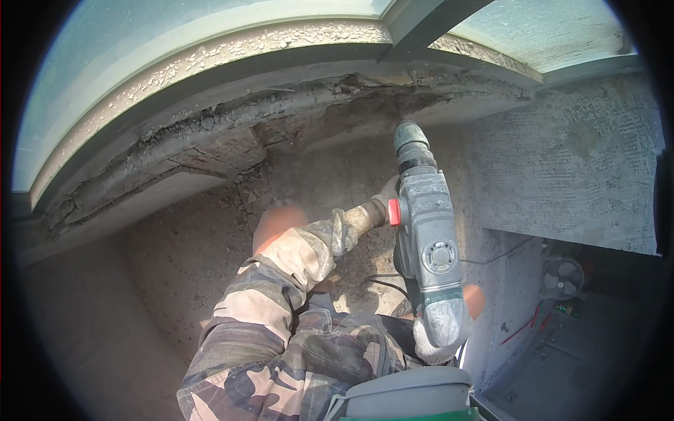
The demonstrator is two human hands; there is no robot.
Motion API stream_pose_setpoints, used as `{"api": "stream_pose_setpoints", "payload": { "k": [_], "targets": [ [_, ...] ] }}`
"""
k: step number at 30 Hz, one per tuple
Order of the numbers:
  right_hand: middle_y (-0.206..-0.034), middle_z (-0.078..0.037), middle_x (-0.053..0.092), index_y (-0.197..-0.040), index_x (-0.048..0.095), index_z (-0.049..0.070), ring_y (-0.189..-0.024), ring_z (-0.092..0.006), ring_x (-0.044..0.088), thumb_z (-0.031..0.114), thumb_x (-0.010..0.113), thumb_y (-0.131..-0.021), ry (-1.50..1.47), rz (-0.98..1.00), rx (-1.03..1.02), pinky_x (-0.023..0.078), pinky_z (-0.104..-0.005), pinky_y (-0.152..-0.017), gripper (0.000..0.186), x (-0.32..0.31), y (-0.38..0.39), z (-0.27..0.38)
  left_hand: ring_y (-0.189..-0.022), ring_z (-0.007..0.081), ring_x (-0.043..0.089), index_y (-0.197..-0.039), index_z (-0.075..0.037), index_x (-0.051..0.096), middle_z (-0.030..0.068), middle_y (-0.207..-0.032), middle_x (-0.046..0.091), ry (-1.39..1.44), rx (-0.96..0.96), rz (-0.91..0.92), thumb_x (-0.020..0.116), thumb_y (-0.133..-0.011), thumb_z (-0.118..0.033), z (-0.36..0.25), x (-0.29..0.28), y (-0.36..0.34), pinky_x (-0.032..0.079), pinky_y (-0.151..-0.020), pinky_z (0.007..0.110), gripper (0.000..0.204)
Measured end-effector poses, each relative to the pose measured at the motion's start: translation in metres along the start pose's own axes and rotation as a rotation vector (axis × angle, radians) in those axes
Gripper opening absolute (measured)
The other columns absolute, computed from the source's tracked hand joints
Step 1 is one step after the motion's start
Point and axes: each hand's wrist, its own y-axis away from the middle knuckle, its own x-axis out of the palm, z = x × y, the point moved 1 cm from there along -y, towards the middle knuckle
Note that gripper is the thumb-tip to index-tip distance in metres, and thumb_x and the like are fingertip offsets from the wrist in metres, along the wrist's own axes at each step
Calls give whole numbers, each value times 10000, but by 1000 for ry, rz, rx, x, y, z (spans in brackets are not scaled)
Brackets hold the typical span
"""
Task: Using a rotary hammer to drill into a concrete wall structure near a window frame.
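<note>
A dusty grey-green rotary hammer drill points away from me, its chuck close to the broken ledge under the window. Near its front, beside the red knob, my gloved left hand is closed on the drill; the drill body hides part of the fingers. My right hand, in a pale glove, is wrapped round the rear handle, mostly covered by the housing. Whether a bit touches the wall cannot be made out. The ledge has a chipped, crumbling edge with exposed brick-like patches.
Window frames with rubble on the sill curve across the top. A rough grey wall panel stands to the right. A fan sits below it at lower right. A black cable trails by the drill. Debris covers the floor.
</note>
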Motion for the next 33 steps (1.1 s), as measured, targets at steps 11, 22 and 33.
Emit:
{"api": "stream_pose_setpoints", "payload": {
  "k": [11,22,33],
  "targets": [
    [-857,-54,662,-964,662,-10,-710,-172,636,47,743,-651,6,-196,-59,499,-304,-633,328,-47,-30,15,-999,168,617,-1231,-43,558,82,-1120,640,-614,-214,-538,613,-940,-249,-82,104,-9,514,-877,334,361],
    [-754,-28,537,-802,570,15,-684,-138,494,112,537,-684,-687,-178,453,403,-286,-638,156,-105,-120,55,-941,238,670,-1196,-22,586,132,-1026,678,-976,-669,-627,627,-892,-347,-118,146,-61,523,-825,358,447],
    [-689,-49,553,-764,576,4,-650,-159,534,165,561,-731,-638,-58,352,427,-300,-610,165,-119,-123,70,-884,224,680,-1150,-29,633,128,-962,689,-730,-434,-691,577,-919,-352,-114,142,-49,525,-759,348,401]
  ]
}}
